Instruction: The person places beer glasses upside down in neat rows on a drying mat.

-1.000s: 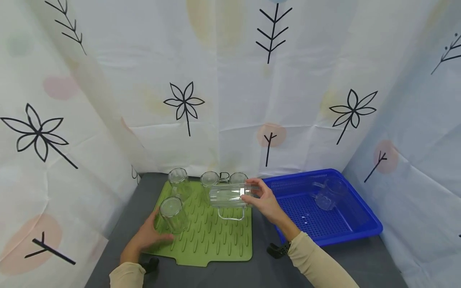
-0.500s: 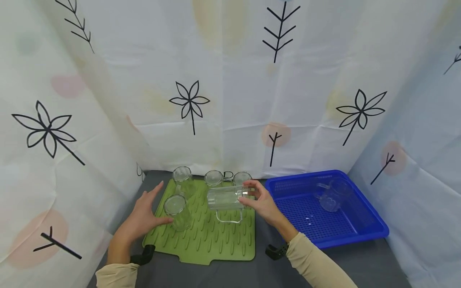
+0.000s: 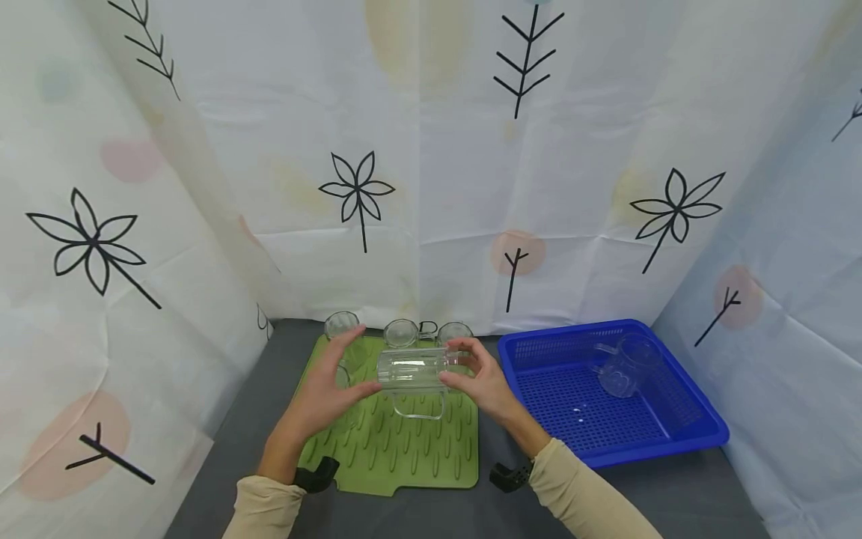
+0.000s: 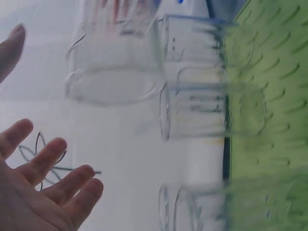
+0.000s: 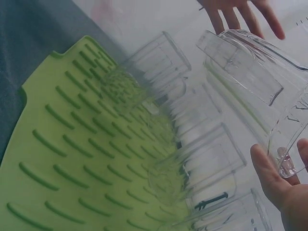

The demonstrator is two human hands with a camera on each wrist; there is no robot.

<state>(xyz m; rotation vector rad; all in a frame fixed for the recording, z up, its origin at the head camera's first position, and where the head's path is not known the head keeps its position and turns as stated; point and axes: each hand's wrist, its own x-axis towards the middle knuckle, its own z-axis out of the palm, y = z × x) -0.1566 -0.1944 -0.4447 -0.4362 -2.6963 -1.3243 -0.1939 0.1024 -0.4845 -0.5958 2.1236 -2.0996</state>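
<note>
Above the green drying mat (image 3: 411, 468), a clear glass mug (image 3: 411, 367) lies sideways in the air, its handle hanging below it in the head view. My right hand (image 3: 488, 382) holds the mug's right end between thumb and fingers. At the left end is my left hand (image 3: 319, 397), thumb and fingers spread. In the left wrist view these fingers (image 4: 77, 192) stand apart from the glass. Behind the held mug, more glass mugs (image 3: 401, 333) stand along the mat's back edge. Another mug (image 3: 342, 374) on the mat's left side is mostly hidden by my left hand.
A blue plastic basket (image 3: 579, 449) sits right of the mat, with one glass mug (image 3: 622, 367) inside near its right wall. The grey tabletop (image 3: 404, 520) runs in front of the mat. White patterned cloth (image 3: 444, 187) encloses the back and sides.
My left hand has left the mug at the mat's left side and moved right to the held mug's left end. The held mug has shifted slightly left and stays in my right hand.
</note>
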